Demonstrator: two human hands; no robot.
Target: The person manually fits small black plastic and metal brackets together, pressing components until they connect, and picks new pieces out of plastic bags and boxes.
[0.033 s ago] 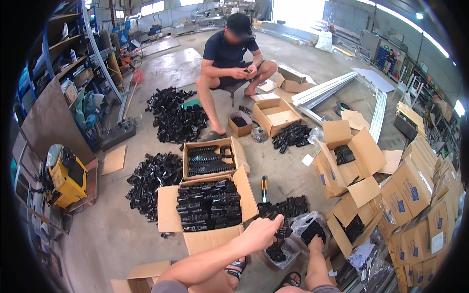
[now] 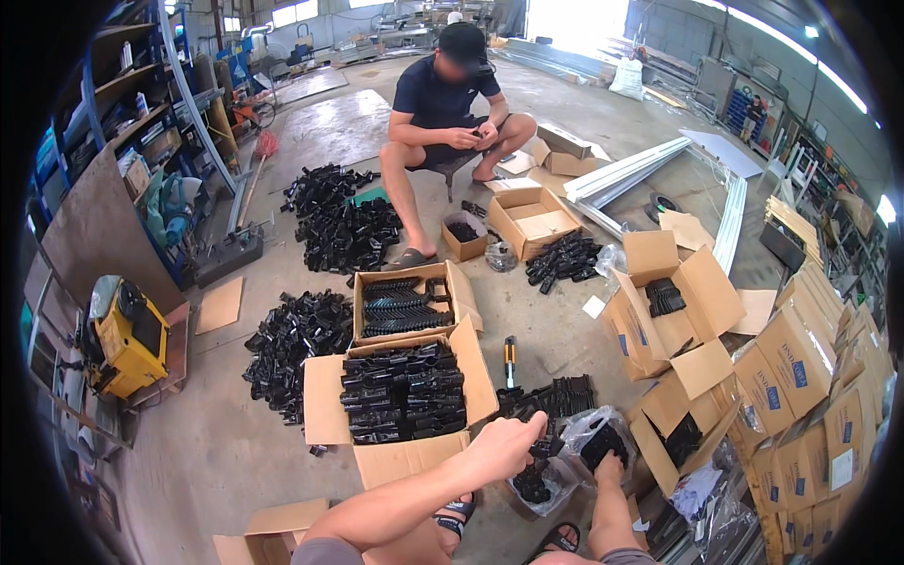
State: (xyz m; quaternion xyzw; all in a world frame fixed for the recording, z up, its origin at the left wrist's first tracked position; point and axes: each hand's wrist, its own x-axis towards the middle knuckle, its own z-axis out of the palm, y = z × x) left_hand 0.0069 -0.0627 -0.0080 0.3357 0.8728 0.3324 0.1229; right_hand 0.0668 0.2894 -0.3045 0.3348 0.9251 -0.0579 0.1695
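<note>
My left hand [image 2: 509,444] is closed above the floor, fingers curled. Whatever it may hold is hidden. My right hand [image 2: 611,467] reaches down at a clear plastic bag [image 2: 582,428] of small black parts; its fingertips are lost against them. Left of that bag lies another clear bag [image 2: 544,499] with black parts. Beyond my left hand a row of black plastic parts [image 2: 568,397] rests on the floor, with an orange-and-black handled tool [image 2: 510,363] behind it. An open cardboard box [image 2: 325,400] packed with stacked black parts stands to the left of my hands.
A second box [image 2: 468,301] with lined-up black parts adjoins the first. Black parts lie in heaps [image 2: 297,348] at left. Open cartons [image 2: 692,372] and stacked boxes [image 2: 796,452] crowd the right. A co-worker [image 2: 452,104] sits opposite, both hands at a small part. A yellow machine [image 2: 132,344] stands at left.
</note>
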